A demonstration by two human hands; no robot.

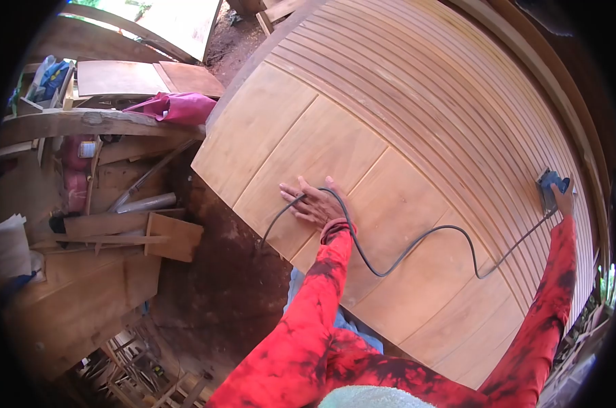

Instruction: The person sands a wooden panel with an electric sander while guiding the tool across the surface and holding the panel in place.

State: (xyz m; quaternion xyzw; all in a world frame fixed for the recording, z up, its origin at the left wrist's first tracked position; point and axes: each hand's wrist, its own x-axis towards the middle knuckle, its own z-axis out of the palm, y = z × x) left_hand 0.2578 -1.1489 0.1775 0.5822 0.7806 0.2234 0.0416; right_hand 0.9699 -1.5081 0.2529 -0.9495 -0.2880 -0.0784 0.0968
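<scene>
My left hand [315, 206] lies with fingers spread on the smooth, plain part of a large wooden panel [403, 251]. A dark power cord [427, 234] crosses this hand at the fingers and thumb, then snakes over the panel to the right. At the far right, my right hand [563, 200] is closed on a small blue power sander [547, 187], which rests on the grooved part of the panel. Exactly how the fingers wrap round the sander is partly hidden.
Left of the panel, a cluttered bench holds wood offcuts [174, 236], a clear roll [145, 203] and a pink bag [175, 107]. Flat boards [121, 78] lie behind. Scrap wood [141, 374] is piled on the floor at lower left.
</scene>
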